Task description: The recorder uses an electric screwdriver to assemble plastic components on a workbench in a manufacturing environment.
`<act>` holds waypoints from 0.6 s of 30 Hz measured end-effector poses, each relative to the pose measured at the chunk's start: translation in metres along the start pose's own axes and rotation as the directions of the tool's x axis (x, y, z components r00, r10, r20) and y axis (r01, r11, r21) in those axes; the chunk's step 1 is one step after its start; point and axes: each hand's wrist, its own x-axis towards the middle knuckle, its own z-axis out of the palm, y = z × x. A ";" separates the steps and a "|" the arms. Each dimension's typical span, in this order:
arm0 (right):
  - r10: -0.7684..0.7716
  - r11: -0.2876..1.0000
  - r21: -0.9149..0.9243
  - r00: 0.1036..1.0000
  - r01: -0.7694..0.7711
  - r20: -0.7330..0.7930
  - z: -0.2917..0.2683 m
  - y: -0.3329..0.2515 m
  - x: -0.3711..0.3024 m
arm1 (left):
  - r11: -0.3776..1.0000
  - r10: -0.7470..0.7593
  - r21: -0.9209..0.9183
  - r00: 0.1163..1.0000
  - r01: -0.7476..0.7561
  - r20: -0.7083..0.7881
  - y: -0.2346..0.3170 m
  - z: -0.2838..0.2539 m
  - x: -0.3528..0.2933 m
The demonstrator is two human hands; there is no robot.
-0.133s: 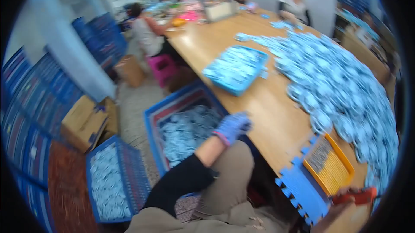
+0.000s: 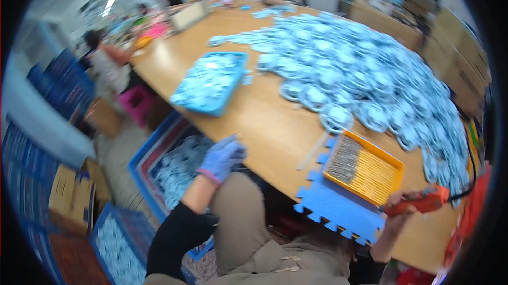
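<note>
- Beside the near corner of the yellow tray point(image 2: 377, 176), the right hand point(image 2: 396, 220) had come more clearly into sight, because the head view had turned to the right since a moment before.
- With this turn, the tray and the heap of blue round pieces point(image 2: 365, 68) sat nearer to the middle, while the left hand point(image 2: 225, 155) appeared farther left, at the edge of the table point(image 2: 264, 147).
- For the work, I judged that the attention was moving toward the tool side; no blue piece was under the tool yet.
- Around the red tool point(image 2: 418, 200) the right hand's fingers were wrapped; the black cord point(image 2: 472, 171) ran away to the right of this grip.
- On the left hand, which wore a blue-purple glove, the fingers were half bent; whether they held something, I could not be sure.
- Ahead and left of the right grip lay the tray, with small grey pins point(image 2: 343, 159) inside, partly over the blue mat point(image 2: 338, 200); the heap lay beyond it, well apart from the grip.
- Left of the left hand and lower stood the blue crate point(image 2: 142, 187), with more blue pieces inside.
</note>
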 end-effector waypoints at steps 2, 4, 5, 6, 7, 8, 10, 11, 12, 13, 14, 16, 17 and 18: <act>-0.010 1.000 0.000 1.000 0.010 0.018 0.011 -0.002 0.014 | 0.965 0.028 0.259 0.999 -0.031 0.018 0.005 0.007 0.007; -0.029 0.999 -0.027 0.999 0.030 0.030 0.010 -0.012 0.025 | 0.836 0.255 0.459 0.954 -0.300 0.159 -0.005 0.029 0.035; -0.036 0.998 -0.050 0.999 0.035 -0.009 0.006 -0.015 0.030 | 0.836 0.229 0.462 0.954 -0.295 0.196 -0.005 0.046 0.050; -0.035 0.998 -0.047 0.999 0.034 -0.018 0.003 -0.022 0.027 | 0.647 0.307 0.619 0.895 -0.445 0.323 0.002 0.063 0.054; -0.052 0.998 -0.039 0.998 0.052 -0.019 0.000 -0.026 0.030 | 0.402 0.365 0.699 0.803 -0.592 0.471 0.015 0.088 0.066; -0.058 0.996 -0.064 0.997 0.055 -0.048 -0.004 -0.027 0.032 | 0.208 0.372 0.724 0.738 -0.658 0.563 0.024 0.119 0.078; -0.061 0.997 -0.046 0.997 0.059 -0.043 -0.012 -0.028 0.039 | -0.094 0.339 0.689 0.627 -0.719 0.701 0.028 0.182 0.112; -0.066 0.996 -0.061 0.996 0.062 -0.064 -0.017 -0.027 0.041 | -0.193 0.313 0.659 0.591 -0.727 0.744 0.024 0.211 0.132; -0.066 0.996 -0.056 0.996 0.063 -0.054 -0.020 -0.032 0.041 | -0.184 0.306 0.641 0.577 -0.745 0.757 0.023 0.241 0.150; -0.062 0.998 -0.030 0.997 0.061 -0.037 -0.023 -0.031 0.042 | -0.248 0.259 0.652 0.600 -0.716 0.757 0.023 0.267 0.167; -0.071 0.996 -0.055 0.996 0.068 -0.053 -0.026 -0.034 0.041 | -0.294 0.206 0.647 0.615 -0.703 0.761 0.015 0.296 0.185; -0.079 0.997 -0.022 0.997 0.079 -0.016 -0.029 -0.040 0.043 | -0.301 0.193 0.631 0.602 -0.715 0.775 0.014 0.345 0.211; -0.094 0.994 -0.052 0.996 0.094 0.006 -0.034 -0.041 0.045 | -0.301 0.172 0.619 0.598 -0.725 0.783 0.004 0.369 0.223; -0.094 0.994 -0.064 0.996 0.094 -0.001 -0.039 -0.041 0.046 | -0.294 0.167 0.613 0.592 -0.734 0.789 -0.004 0.391 0.228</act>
